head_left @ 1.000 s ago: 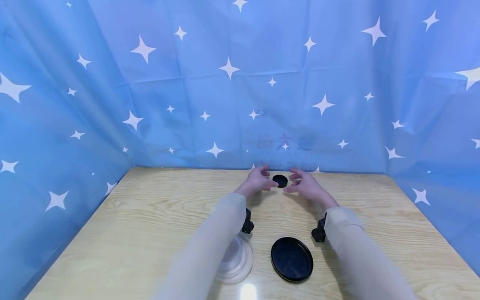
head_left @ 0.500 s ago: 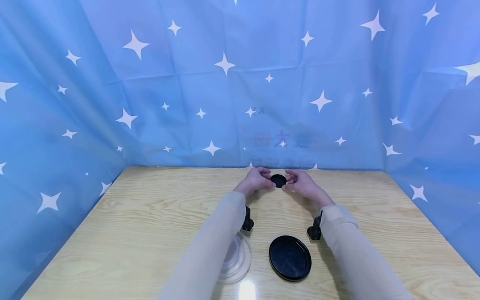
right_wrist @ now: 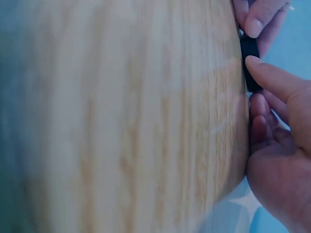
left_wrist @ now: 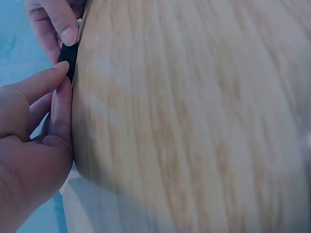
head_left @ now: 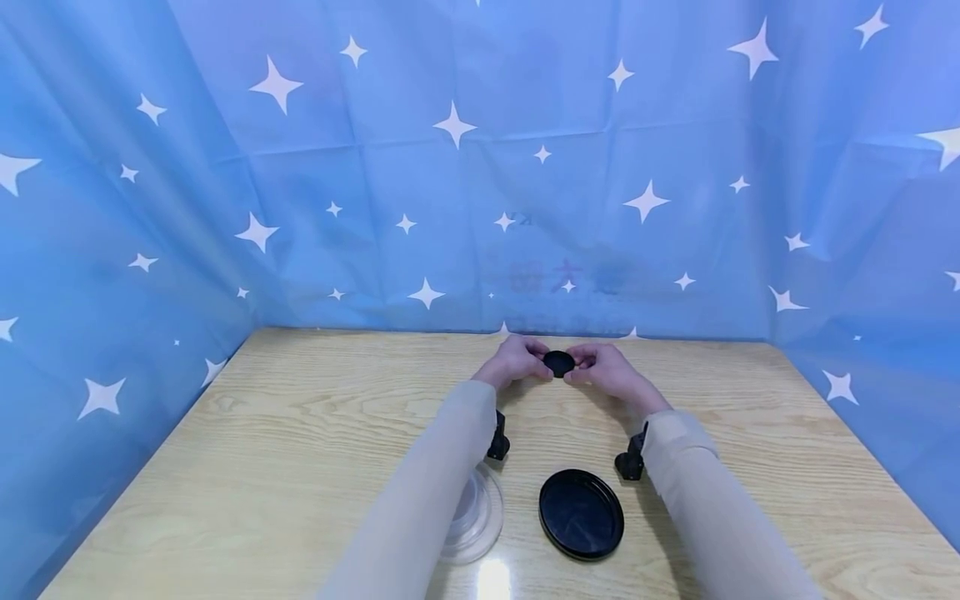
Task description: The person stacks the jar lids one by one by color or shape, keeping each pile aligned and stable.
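Near the far edge of the table, a small round black lid (head_left: 558, 363) sits between both hands. From its left side my left hand (head_left: 519, 360) grips the rim with thumb and fingers. On the opposite side my right hand (head_left: 609, 371) pinches it the same way. In the left wrist view the lid's black edge (left_wrist: 69, 60) shows low against the wood, between the two thumbs. The right wrist view has the same black edge (right_wrist: 250, 63), with the right thumb pressed on it. Fingers behind the lid are partly hidden.
A larger round black lid (head_left: 581, 514) lies on the wooden table (head_left: 315, 433) between the forearms. Clear plastic round lids (head_left: 480, 521) are partly hidden under the left sleeve. A blue starred curtain (head_left: 405, 167) hangs along the table's back and sides.
Both hands have closed in on the small black lid from apart, the right hand moving left to it, and now hold its rim. The larger lid and the clear lids stay in place.
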`<action>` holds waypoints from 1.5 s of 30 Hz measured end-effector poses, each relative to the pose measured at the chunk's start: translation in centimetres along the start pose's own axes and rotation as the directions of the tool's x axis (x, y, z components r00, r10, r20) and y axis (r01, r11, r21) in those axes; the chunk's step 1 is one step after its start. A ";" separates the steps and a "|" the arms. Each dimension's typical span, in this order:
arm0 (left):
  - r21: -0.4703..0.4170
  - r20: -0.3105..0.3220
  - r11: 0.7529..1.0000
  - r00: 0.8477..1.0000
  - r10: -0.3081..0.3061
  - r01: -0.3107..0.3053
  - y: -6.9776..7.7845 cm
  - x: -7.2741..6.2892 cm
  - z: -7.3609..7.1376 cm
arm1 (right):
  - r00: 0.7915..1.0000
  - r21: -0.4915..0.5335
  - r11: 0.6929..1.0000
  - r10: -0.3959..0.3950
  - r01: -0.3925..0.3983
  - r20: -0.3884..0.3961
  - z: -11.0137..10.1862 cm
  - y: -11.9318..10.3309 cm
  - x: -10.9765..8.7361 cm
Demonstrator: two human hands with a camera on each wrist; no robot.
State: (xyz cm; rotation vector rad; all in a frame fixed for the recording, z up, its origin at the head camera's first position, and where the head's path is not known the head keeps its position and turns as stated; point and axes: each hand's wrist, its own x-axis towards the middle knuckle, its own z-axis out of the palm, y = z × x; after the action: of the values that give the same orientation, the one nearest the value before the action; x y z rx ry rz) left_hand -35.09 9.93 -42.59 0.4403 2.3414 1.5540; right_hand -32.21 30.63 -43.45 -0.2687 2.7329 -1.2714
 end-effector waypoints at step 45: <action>-0.110 0.197 0.985 0.969 0.151 -0.132 1.5 -19.9 2.8 | 0.947 0.129 0.945 -0.312 0.300 0.079 4.0 -4.8 -19.8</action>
State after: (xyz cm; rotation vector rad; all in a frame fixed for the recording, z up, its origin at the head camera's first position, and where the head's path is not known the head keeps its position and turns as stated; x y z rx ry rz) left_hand -15.72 4.69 -40.74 0.7223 2.1104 1.5921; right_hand -11.62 28.72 -41.75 -0.7491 2.5944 -1.4378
